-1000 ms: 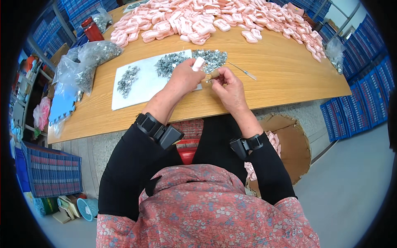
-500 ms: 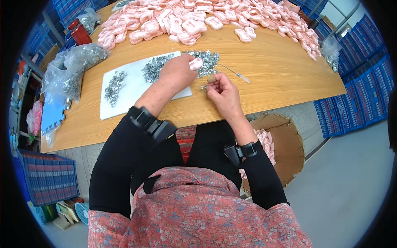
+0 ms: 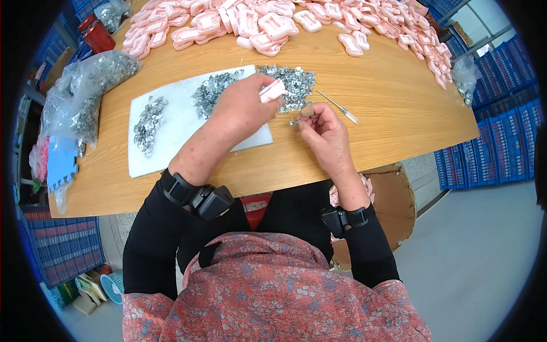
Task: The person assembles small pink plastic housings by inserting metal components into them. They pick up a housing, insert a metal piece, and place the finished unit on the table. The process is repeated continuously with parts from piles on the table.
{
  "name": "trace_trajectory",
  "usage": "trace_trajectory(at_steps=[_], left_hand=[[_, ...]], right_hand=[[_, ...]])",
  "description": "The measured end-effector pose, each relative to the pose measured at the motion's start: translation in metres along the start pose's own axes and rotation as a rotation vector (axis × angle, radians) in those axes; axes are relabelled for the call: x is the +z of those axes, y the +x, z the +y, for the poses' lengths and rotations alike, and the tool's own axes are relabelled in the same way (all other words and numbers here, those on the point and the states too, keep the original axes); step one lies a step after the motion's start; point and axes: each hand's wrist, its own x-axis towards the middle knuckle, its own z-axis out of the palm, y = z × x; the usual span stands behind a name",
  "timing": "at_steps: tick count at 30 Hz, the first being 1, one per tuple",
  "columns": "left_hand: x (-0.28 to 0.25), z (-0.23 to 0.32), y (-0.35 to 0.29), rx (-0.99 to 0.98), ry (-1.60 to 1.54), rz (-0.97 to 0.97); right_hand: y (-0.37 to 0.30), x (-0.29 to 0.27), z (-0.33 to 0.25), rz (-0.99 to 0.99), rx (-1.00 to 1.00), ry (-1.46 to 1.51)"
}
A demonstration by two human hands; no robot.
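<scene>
My left hand [image 3: 242, 102] is closed round a pale pink plastic part [image 3: 272, 91], whose end sticks out past the fingers. Close to its right, my right hand [image 3: 326, 134] pinches a small metal piece [image 3: 294, 121] between thumb and forefinger. A tan wrap [image 3: 307, 110] covers a fingertip of that hand. Beyond both hands lies a pile of small silvery metal pieces [image 3: 296, 85]. Another metal heap [image 3: 212, 91] and a smaller one [image 3: 149, 125] rest on a white foam sheet [image 3: 182, 137] under and beside my left forearm.
Pink plastic parts [image 3: 268, 34] are heaped along the table's far side. A thin screwdriver-like tool [image 3: 339, 108] lies right of my right hand. Clear bags of metal pieces [image 3: 91, 97] and a red jar [image 3: 97, 34] stand at left. A cardboard container [image 3: 393, 211] sits below the table edge.
My view has shifted slightly, so the table's contents appear displaced. The pink part in my left hand shows more and looks turned. My right hand still pinches the metal piece.
</scene>
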Motion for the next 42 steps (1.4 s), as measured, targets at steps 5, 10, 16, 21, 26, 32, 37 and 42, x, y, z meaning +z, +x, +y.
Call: trace_trajectory(at_steps=[5, 10, 16, 21, 26, 32, 37, 42], left_hand=[[-0.012, -0.001, -0.004, -0.080, -0.288, -0.150], [-0.011, 0.006, -0.022, -0.136, -0.627, -0.372], [-0.007, -0.004, -0.030, -0.119, -0.950, -0.400], [0.010, -0.002, -0.044, -0.135, -1.216, -0.210], [0.016, -0.003, -0.054, -0.240, -1.284, -0.195], [0.011, -0.026, -0.065, -0.260, -1.657, -0.424], [0.019, -0.030, -0.070, -0.227, -1.668, -0.446], [0.018, -0.027, -0.075, -0.260, -1.575, -0.431]], right_hand=[[-0.002, 0.001, -0.006, -0.050, -0.034, -0.058], [-0.001, 0.002, -0.041, -0.161, -0.168, -0.189], [0.002, 0.005, -0.056, -0.168, -0.162, -0.150], [-0.015, 0.021, -0.063, -0.121, 0.059, 0.222], [-0.015, 0.022, -0.059, -0.105, 0.169, 0.385], [-0.012, 0.021, -0.068, -0.140, 0.010, 0.137], [-0.008, 0.026, -0.084, -0.193, -0.140, -0.181], [-0.003, 0.039, -0.099, -0.278, -0.242, -0.429]])
